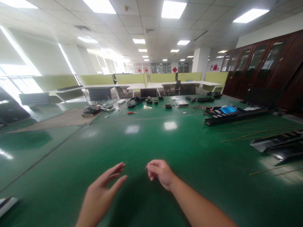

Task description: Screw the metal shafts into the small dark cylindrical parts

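Left hand (101, 192) hung spread above the green table (151, 142); right hand (162, 173), also over it, had fingers curled toward the thumb, whether pinching anything I couldn't tell. Farther across lay a black tray (222, 120) and an orange screwdriver (130, 112).

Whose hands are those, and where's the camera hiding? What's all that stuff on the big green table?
They're a person's own bare hands, not a robot's. The camera sits on that person's head, looking forward and down, so you see what they see.

The left hand is open and holds nothing. The right hand has its fingertips pinched together; anything between them is too small to tell.

Farther along the green table lies a screwdriver with a reddish handle. Over on the right are thin sticks and a bright blue piece among black parts.
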Demonstrator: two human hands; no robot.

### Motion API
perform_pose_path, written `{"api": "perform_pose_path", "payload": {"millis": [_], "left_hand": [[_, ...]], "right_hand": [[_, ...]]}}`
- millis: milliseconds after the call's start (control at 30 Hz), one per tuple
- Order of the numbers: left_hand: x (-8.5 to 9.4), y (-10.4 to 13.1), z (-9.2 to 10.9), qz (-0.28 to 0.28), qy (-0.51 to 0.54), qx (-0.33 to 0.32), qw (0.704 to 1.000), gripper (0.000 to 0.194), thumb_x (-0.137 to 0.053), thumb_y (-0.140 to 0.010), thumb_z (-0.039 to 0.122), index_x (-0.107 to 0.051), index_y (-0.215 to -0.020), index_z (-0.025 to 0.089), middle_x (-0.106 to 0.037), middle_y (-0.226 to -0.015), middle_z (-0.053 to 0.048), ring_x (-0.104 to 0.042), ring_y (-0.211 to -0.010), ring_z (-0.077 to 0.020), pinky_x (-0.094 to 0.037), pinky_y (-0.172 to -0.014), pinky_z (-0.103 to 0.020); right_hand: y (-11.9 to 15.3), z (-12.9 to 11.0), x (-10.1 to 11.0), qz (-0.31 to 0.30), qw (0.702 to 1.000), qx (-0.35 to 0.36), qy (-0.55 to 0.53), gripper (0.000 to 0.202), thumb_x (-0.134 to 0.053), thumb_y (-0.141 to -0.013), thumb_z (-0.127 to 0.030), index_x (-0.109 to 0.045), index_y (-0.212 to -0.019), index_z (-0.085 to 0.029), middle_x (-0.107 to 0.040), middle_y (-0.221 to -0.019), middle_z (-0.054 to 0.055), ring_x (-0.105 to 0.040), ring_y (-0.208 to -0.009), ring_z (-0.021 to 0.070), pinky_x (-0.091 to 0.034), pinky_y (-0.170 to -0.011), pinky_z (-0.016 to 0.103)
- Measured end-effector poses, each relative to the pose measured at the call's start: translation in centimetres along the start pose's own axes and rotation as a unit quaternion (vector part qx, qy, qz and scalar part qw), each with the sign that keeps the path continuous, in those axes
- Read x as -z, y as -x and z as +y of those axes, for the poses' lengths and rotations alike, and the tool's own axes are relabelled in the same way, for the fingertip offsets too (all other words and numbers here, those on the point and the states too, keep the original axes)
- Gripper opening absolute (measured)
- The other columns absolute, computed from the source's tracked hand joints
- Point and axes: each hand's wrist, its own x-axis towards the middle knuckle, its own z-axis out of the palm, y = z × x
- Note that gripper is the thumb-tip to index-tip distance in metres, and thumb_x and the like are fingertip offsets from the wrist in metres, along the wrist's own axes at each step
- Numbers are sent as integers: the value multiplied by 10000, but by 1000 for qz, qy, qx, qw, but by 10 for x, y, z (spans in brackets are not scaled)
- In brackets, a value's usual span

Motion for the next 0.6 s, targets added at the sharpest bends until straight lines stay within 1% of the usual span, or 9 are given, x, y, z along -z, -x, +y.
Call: {"api": "perform_pose_path", "payload": {"millis": [33, 67, 133, 200, 267, 367, 467, 533, 600], "left_hand": [[-17, -8, 9, -45, 41, -2, 998, 540, -732, -738, 588, -719, -1178, 275, -755, -1093, -55, -733, -923, -278, -605, -872, -378], [-32, -13, 18, -73, 77, -15, 994, 472, -720, -761, 559, -748, -1126, 262, -756, -1087, -60, -725, -958, -278, -591, -908, -377], [-56, -19, 27, -102, 119, -41, 987, 329, -704, -792, 503, -800, -970, 244, -769, -1014, -66, -719, -961, -271, -577, -929, -369], [-69, -19, 29, -102, 149, -56, 982, 258, -712, -796, 443, -808, -924, 241, -772, -980, -67, -714, -959, -264, -576, -922, -361], [-74, -16, 27, -100, 173, -67, 978, 263, -741, -773, 394, -798, -981, 243, -763, -1038, -65, -697, -1020, -268, -557, -961, -368], [-76, -12, 24, -80, 173, -56, 980, 271, -747, -764, 384, -793, -985, 236, -757, -1068, -63, -683, -1055, -274, -525, -1014, -388], [-71, -9, 25, -32, 139, -14, 990, 252, -717, -783, 433, -795, -908, 228, -770, -960, -56, -709, -938, -267, -562, -940, -381], [-58, -5, 24, 2, 110, -10, 994, 265, -692, -804, 463, -785, -906, 237, -764, -959, -43, -704, -924, -257, -563, -929, -367], [-34, 1, 17, 56, 64, -17, 996, 267, -661, -837, 484, -768, -941, 262, -751, -1006, -21, -690, -969, -247, -539, -970, -357]], "right_hand": [[2, -1, -3, -18, 1000, -11, -19, 400, -764, -709, -517, -668, -781, -135, -583, -577, -13, -494, -490, 107, -382, -502, 236], [3, -2, -6, -32, 999, -19, -36, 411, -762, -703, -528, -672, -777, -134, -576, -569, -12, -490, -488, 108, -380, -501, 239], [5, -4, -8, -43, 996, -27, -67, 416, -758, -702, -543, -656, -746, -142, -553, -549, -18, -471, -474, 105, -365, -491, 241], [6, -6, -9, -39, 994, -27, -94, 417, -756, -706, -550, -625, -717, -155, -524, -535, -31, -450, -468, 100, -357, -492, 241], [7, -5, -11, -27, 992, -23, -117, 428, -745, -719, -572, -609, -735, -167, -488, -533, -52, -427, -469, 93, -363, -507, 240], [7, 4, -19, -18, 990, -28, -134, 456, -716, -747, -616, -598, -754, -175, -461, -530, -69, -404, -454, 85, -377, -519, 242], [7, 5, -28, -30, 991, -52, -122, 468, -725, -759, -608, -623, -735, -152, -518, -530, -39, -441, -436, 94, -360, -483, 242], [10, -13, -26, -22, 995, -48, -90, 459, -711, -800, -577, -679, -807, -119, -619, -619, 24, -517, -483, 116, -353, -468, 236], [18, -50, -14, 64, 997, 38, -15, 465, -581, -914, -565, -708, -920, -118, -695, -792, 83, -609, -619, 150, -414, -512, 244]]}}
